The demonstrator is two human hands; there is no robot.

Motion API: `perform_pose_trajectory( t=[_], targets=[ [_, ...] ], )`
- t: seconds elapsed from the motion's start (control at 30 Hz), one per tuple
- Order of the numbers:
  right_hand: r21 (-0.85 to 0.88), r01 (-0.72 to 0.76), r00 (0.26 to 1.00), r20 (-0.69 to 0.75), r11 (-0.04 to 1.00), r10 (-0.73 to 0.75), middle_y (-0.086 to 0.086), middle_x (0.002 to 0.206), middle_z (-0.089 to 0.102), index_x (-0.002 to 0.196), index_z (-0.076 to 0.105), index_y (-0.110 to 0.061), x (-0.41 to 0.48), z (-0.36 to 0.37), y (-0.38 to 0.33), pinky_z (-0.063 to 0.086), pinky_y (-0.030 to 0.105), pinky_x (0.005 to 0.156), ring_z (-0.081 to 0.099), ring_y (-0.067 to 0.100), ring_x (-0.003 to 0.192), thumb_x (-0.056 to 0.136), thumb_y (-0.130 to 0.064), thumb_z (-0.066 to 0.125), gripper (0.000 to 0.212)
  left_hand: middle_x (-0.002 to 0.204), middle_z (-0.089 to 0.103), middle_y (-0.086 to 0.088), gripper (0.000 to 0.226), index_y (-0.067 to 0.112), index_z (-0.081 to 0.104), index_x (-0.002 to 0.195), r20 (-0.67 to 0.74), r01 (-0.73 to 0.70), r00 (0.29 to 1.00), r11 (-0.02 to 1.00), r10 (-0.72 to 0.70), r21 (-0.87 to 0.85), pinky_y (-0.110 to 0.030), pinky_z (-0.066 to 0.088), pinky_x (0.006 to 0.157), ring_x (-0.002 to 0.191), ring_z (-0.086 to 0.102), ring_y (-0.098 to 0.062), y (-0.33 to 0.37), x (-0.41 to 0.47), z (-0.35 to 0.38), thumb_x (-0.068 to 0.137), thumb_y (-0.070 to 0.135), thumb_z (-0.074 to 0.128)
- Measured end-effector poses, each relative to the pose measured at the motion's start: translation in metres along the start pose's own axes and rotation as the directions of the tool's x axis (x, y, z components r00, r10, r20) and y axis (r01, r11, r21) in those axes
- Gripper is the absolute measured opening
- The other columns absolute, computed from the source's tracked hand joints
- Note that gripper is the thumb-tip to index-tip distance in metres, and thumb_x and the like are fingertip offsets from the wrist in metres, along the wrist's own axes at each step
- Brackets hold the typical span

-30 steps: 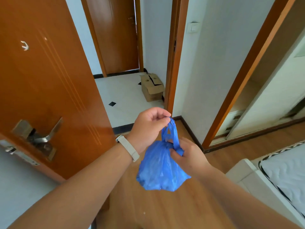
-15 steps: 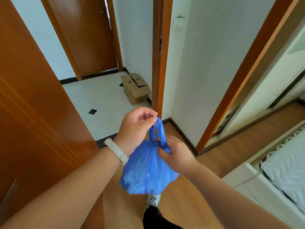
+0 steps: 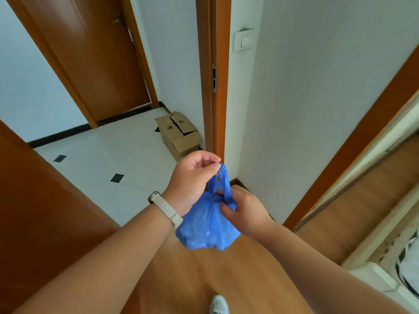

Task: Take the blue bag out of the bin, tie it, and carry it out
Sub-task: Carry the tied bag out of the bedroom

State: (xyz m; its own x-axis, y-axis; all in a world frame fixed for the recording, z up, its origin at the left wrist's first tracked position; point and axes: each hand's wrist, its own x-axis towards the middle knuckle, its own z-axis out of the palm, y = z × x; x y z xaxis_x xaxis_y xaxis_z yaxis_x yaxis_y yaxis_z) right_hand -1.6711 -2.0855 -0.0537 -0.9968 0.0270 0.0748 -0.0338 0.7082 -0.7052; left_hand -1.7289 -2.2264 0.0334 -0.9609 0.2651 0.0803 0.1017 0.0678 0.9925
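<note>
The blue bag (image 3: 207, 227) hangs in front of me above the wooden floor, bulging at the bottom with its top twisted into handles. My left hand (image 3: 192, 177), with a pale band on its wrist, pinches the tips of the handles from above. My right hand (image 3: 244, 210) grips the twisted neck just below, its fingers wrapped around the plastic. No bin is in view.
An open brown door (image 3: 34, 211) fills the left side. Ahead is the doorway with its frame (image 3: 213, 75) and a white tiled hall. A cardboard box (image 3: 179, 134) sits just beyond the frame. Another closed door (image 3: 97, 55) stands at the back. A bed corner (image 3: 405, 275) is at right.
The view has moved forward toward the doorway; the open door's handle has left the view. Both hands keep the same hold on the bag. A shoe now shows at the bottom edge.
</note>
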Motion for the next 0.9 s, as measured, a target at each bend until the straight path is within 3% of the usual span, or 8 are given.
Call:
perform_pose_trajectory(
  t=[0.1,0.3,0.5,0.7,0.77,0.9],
  targets=[
    [-0.008,-0.026,0.999,-0.019,1.0,0.026,-0.003,0.092,0.062,0.097,0.066,-0.02,0.04,-0.009,0.008,0.052,0.038,0.073,0.06,0.018,0.082,0.08,-0.036,0.05,0.028,0.073,0.064,-0.002,0.013,0.008,0.067,0.088,0.021,-0.008,1.0,1.0,0.008,-0.01,-0.019,0.051,0.069,0.066,0.061,-0.006,0.004,0.042,0.004,0.085,-0.003,0.059],
    [0.035,-0.038,0.991,-0.127,0.999,0.042,-0.008,0.098,0.064,0.104,0.066,-0.027,0.106,-0.035,0.018,0.051,0.029,0.075,0.061,0.014,0.087,0.082,-0.024,0.058,0.023,0.075,0.063,-0.003,0.01,-0.001,0.065,0.093,0.094,-0.059,0.994,0.998,0.063,-0.039,-0.017,0.051,0.067,0.065,0.061,-0.004,0.014,0.128,0.021,0.086,-0.003,0.059],
    [0.041,-0.201,0.961,-0.187,0.979,0.205,-0.006,0.098,0.063,0.098,0.063,-0.019,0.152,-0.038,0.051,0.053,0.042,0.073,0.063,0.02,0.082,0.078,-0.045,0.047,0.037,0.065,0.069,0.009,0.013,0.006,0.067,0.085,0.244,0.013,0.97,0.995,0.012,-0.103,-0.014,0.049,0.062,0.064,0.063,-0.003,-0.004,0.203,0.045,0.085,-0.005,0.06],
    [0.11,-0.343,0.885,-0.295,0.933,0.36,-0.006,0.106,0.064,0.11,0.064,-0.029,0.205,-0.034,0.082,0.051,0.034,0.079,0.063,0.016,0.088,0.083,-0.032,0.058,0.028,0.071,0.07,0.001,0.018,0.012,0.067,0.08,0.473,0.092,0.88,0.991,-0.037,-0.094,-0.017,0.05,0.064,0.068,0.065,-0.008,-0.033,0.289,0.07,0.085,-0.004,0.061],
    [0.123,-0.448,0.817,-0.347,0.886,0.461,-0.005,0.105,0.064,0.108,0.065,-0.025,0.234,-0.031,0.095,0.051,0.036,0.079,0.063,0.018,0.088,0.083,-0.031,0.057,0.026,0.072,0.07,0.0,0.018,0.013,0.068,0.08,0.58,0.138,0.811,0.988,-0.07,-0.074,-0.019,0.05,0.066,0.071,0.066,-0.011,-0.047,0.337,0.078,0.085,-0.002,0.061],
    [0.077,-0.531,0.778,-0.35,0.844,0.522,-0.002,0.103,0.063,0.107,0.064,-0.021,0.263,-0.031,0.102,0.052,0.042,0.077,0.063,0.022,0.087,0.082,-0.036,0.052,0.031,0.072,0.071,-0.002,0.02,0.014,0.069,0.078,0.669,0.184,0.737,0.981,-0.094,-0.066,-0.025,0.051,0.07,0.072,0.066,-0.016,-0.063,0.38,0.084,0.084,-0.003,0.062]
  ],
)
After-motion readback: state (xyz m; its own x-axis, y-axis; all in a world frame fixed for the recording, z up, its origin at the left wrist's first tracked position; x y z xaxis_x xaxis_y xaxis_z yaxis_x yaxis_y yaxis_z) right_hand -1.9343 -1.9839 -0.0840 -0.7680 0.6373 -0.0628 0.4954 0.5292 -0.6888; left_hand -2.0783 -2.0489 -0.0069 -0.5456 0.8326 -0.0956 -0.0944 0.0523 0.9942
